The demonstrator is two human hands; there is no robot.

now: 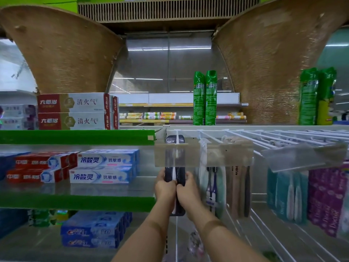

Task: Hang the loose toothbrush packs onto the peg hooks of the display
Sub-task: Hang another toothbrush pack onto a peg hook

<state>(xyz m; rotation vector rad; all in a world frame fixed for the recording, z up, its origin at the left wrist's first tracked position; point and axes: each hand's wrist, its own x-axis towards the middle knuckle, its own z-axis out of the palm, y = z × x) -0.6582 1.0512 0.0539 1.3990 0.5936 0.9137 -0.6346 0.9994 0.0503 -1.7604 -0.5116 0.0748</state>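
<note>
Dark toothbrush pack [179,175] stands straight up, left hand [165,188] and right hand [187,188] each closed in a grip on one side, its top at the white peg hook [177,138] above them.

Dark toothbrush pack [174,176], green spray cans [205,98]

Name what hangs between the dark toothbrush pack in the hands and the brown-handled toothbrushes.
Head view: a pale pack of purple-handled toothbrushes hangs there, beside the dark toothbrush pack.
</note>
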